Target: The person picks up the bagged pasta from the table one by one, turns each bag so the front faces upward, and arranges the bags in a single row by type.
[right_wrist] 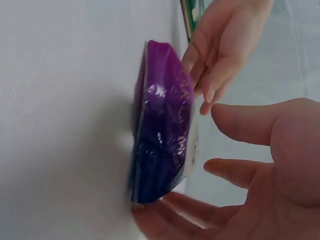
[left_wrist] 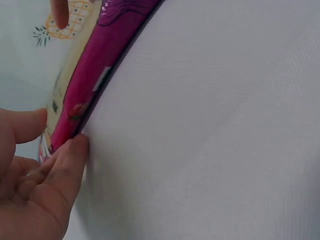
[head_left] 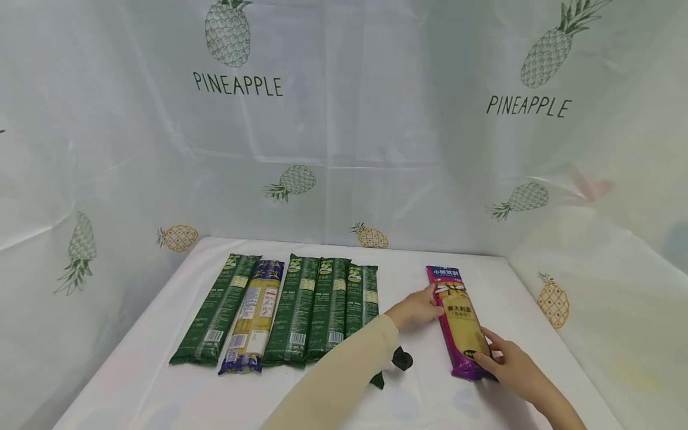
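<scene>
A pasta pack (head_left: 461, 322) in magenta and purple wrapping, with a yellowish front, lies lengthwise on the right part of the table. My left hand (head_left: 418, 307) pinches its left edge near the far end. In the left wrist view, the thumb (left_wrist: 31, 125) is on the pale front and the fingers (left_wrist: 70, 162) are at the lower edge. My right hand (head_left: 507, 364) is at the near right corner, its thumb over the pack in the head view. The right wrist view has the right fingers (right_wrist: 175, 215) spread around the dark purple end, thumb and index standing off it.
To the left lie several green spaghetti packs (head_left: 290, 310) side by side, with one blue and yellow pasta pack (head_left: 252, 316) among them. My left sleeve (head_left: 344, 376) crosses over the nearest green pack. A small black object (head_left: 402, 358) shows beside the sleeve. Pineapple-printed sheeting (head_left: 376, 137) stands behind the table.
</scene>
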Available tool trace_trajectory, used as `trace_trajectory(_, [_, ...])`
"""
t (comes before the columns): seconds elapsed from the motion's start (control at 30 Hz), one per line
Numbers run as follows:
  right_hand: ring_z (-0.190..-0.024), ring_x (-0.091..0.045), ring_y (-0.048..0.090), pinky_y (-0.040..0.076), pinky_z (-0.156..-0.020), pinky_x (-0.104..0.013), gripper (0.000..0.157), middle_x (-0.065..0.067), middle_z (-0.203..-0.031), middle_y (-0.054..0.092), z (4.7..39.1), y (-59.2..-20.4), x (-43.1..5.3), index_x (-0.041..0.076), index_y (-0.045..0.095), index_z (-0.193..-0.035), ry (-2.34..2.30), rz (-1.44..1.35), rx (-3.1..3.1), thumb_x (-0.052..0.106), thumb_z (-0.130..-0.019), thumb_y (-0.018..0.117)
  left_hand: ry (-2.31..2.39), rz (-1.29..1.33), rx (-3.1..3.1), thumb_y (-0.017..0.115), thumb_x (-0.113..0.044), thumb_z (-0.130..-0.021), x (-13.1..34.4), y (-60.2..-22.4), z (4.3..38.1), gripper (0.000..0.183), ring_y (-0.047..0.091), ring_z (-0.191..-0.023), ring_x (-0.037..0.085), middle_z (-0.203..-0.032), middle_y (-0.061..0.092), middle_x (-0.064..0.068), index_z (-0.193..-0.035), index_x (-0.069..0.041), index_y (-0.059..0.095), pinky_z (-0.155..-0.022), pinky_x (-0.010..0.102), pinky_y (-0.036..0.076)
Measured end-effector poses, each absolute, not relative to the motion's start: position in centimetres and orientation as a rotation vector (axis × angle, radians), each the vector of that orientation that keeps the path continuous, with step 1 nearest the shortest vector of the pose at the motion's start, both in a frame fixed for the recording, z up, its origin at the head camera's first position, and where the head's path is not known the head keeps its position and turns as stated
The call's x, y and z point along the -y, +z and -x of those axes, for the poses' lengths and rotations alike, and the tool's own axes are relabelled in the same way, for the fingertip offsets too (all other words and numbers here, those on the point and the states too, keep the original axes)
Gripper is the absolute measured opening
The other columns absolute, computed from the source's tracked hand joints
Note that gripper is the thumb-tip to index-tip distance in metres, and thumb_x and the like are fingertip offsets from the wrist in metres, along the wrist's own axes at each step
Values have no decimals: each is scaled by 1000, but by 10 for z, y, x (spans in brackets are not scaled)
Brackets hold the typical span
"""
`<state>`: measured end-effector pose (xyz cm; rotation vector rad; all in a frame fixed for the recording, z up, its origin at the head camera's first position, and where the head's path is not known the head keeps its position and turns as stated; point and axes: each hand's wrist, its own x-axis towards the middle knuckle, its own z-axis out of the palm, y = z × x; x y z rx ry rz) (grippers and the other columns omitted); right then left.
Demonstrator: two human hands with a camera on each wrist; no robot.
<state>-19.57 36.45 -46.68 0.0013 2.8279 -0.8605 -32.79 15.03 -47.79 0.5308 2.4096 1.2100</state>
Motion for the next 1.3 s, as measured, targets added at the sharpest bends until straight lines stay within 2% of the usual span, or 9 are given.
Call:
trace_trajectory(0.13, [-114, -53, 63, 55, -90, -66, 78, -44, -133, 54, 191, -464, -356, -10, 43, -156, -757, 78, -2945, 39, -103, 71, 1092, -642, -2334, 64, -32, -108, -131, -466, 329, 77, 67, -90, 11, -127, 72, 2, -172, -19, 24, -96, 29, 50])
trace_trajectory(0.37, [-119, -56, 60, 50, -92, -74, 58, -31, -132, 61, 177, -462, -328, 0, 60, -147, -879, 287, -3170, 22, -97, 80, 1248, -745, -2183, 59, -27, -111, -69, -443, 333, 55, 73, -105, 21, -125, 72, 13, -163, -12, 44, -98, 37, 57])
trace_trajectory(0.47, [-118, -49, 64, 53, -92, -69, 54, -23, -131, 63, 171, -461, -311, 4, 63, -146, -958, 374, -3212, 15, -96, 80, 1342, -758, -2124, 58, -25, -112, -30, -428, 332, 48, 72, -115, 31, -130, 68, 15, -158, -16, 51, -99, 45, 58])
trace_trajectory(0.57, [-112, -38, 67, 61, -88, -50, 55, -18, -130, 63, 167, -459, -292, 7, 62, -147, -1092, 410, -3169, 8, -95, 80, 1357, -790, -2142, 57, -26, -113, 11, -414, 328, 43, 70, -119, 35, -127, 67, 16, -155, -20, 54, -102, 50, 57])
trace_trajectory(0.67, [-104, -27, 68, 62, -78, -31, 62, -17, -130, 62, 165, -456, -272, 10, 58, -151, -1288, 380, -3015, 4, -94, 80, 1344, -801, -2210, 58, -27, -112, 52, -405, 324, 41, 69, -118, 36, -122, 69, 12, -153, -22, 56, -101, 54, 55])
trace_trajectory(0.73, [-102, -22, 69, 62, -77, -27, 67, -18, -132, 61, 165, -453, -256, 16, 55, -154, -1402, 315, -2875, 3, -94, 80, 1318, -792, -2286, 58, -28, -112, 79, -401, 321, 41, 70, -115, 36, -119, 70, 10, -153, -22, 57, -100, 56, 56])
trace_trajectory(0.87, [-106, -22, 71, 63, -78, -30, 73, -21, -140, 58, 167, -447, -221, 22, 46, -160, -1491, 258, -2664, 6, -96, 78, 1264, -727, -2455, 59, -30, -112, 135, -400, 315, 42, 69, -108, 39, -115, 70, 4, -153, -21, 56, -94, 58, 56])
trace_trajectory(1.13, [-115, -30, 68, 64, -83, -42, 84, -30, -159, 34, 180, -438, -145, 15, 18, -172, -1710, 437, -2182, 14, -105, 69, 1228, -499, -2631, 57, -38, -112, 231, -408, 314, 54, 68, -112, 37, -130, 64, 16, -159, -13, 48, -95, 56, 57])
trace_trajectory(1.3, [-115, -37, 69, 64, -85, -48, 88, -26, -163, 33, 191, -435, -94, 17, 17, -172, -1798, 363, -1987, 13, -103, 71, 1136, -405, -2704, 56, -36, -112, 264, -421, 321, 57, 69, -108, 36, -140, 59, 21, -162, -11, 43, -90, 52, 58])
